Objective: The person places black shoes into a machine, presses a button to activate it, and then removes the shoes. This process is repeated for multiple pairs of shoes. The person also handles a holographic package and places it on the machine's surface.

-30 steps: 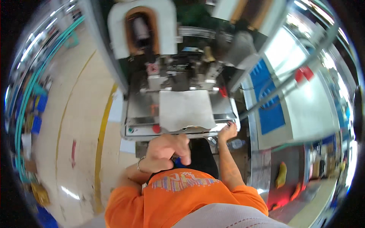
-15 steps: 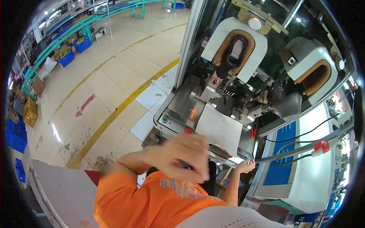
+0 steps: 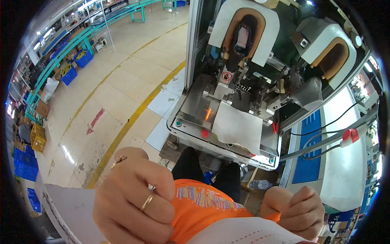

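My left hand (image 3: 134, 199) is raised in front of me at the lower left, its fingers curled into a fist. A gold ring and a bracelet are on it, and a small glint shows between the fingers; I cannot make out what it is. At the lower right my right hand (image 3: 302, 213) is also curled closed, and the inside of its grip is hidden. Both hands are apart from the machine table (image 3: 191, 107). On that table lies a white sheet (image 3: 237, 126). Behind it, a dark shoe upper (image 3: 243, 38) sits in a brown-lined, U-shaped white mould (image 3: 270, 30).
A second U-shaped mould (image 3: 345, 61) is at the right of the machine. A red button (image 3: 204, 133) and green buttons line the table's front edge. A grey pipe (image 3: 325, 140) runs by a red-and-white plug (image 3: 349, 137). A plastic bottle (image 3: 261, 184) lies below the table.
My left hand has moved from before my chest to the lower left. My right hand has left the table's front right corner and come back toward me. The view has shifted slightly.
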{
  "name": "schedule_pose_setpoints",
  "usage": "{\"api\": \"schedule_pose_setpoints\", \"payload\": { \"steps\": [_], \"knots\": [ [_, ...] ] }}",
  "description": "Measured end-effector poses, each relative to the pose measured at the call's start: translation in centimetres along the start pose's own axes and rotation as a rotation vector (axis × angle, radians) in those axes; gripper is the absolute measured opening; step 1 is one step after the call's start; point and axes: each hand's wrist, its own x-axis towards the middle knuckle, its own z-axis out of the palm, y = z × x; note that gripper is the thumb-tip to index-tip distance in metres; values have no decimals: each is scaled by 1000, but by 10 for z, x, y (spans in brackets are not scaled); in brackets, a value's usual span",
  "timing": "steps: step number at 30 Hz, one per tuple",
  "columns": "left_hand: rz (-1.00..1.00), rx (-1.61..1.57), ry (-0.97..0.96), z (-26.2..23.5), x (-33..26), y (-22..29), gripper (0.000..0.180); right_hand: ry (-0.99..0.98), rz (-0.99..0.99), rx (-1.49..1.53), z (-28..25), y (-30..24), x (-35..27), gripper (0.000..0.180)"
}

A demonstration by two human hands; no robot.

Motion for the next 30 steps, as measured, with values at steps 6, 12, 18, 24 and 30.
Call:
{"api": "schedule_pose_setpoints", "payload": {
  "steps": [6,12,18,24,30],
  "knots": [
    [80,162,-173,-15,11,11,19,126,-94,-145,-5,6,-9,18],
    [147,74,-128,-11,11,2,17,65,-124,-113,-12,10,-6,13],
    [66,218,7,4,14,12,17,153,-153,-57,-2,13,5,9],
    [-16,104,26,-8,8,18,22,800,60,-20,1,51,9,5],
    [-225,14,239,-39,-6,-3,36,555,202,-431,-35,203,67,12]
  ]
}}
